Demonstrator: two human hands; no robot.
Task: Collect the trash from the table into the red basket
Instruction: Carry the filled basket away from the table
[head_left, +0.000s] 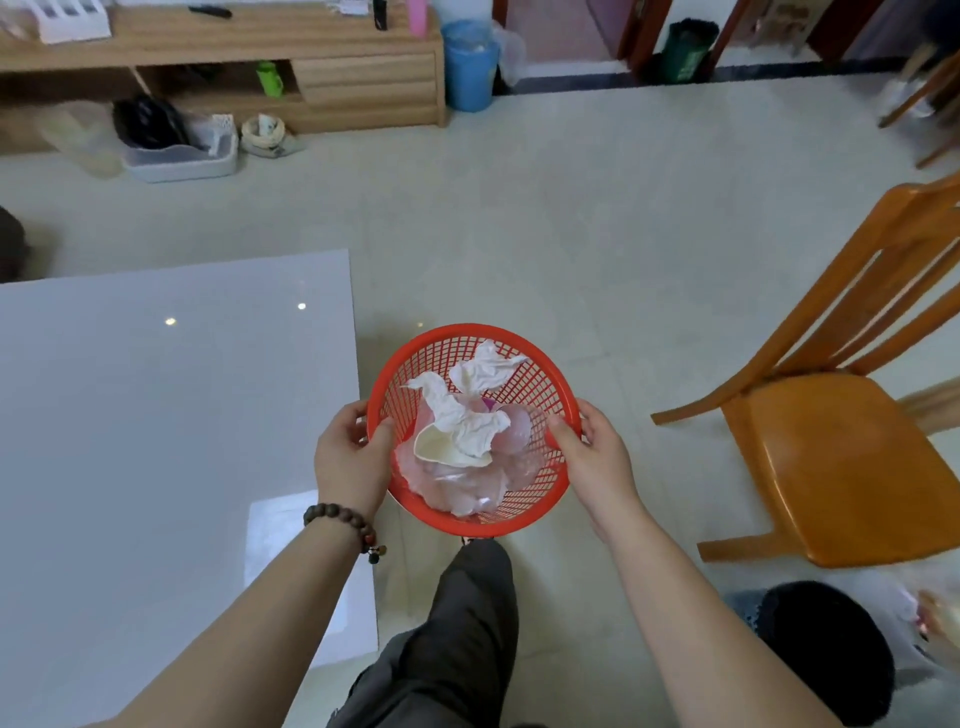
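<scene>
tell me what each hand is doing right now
Left hand: closed on the red basket rim.
Right hand: closed on the opposite rim.

No text, label, brand or number can be read anywhere. Whatever printing may exist is blurred beyond reading.

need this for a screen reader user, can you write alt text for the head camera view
Two bare hands, left hand and right hand, hold a red basket by its rim above a tiled floor, filled with crumpled white tissues and clear plastic bags. A glossy white table lies left, an orange wooden chair right.
</scene>
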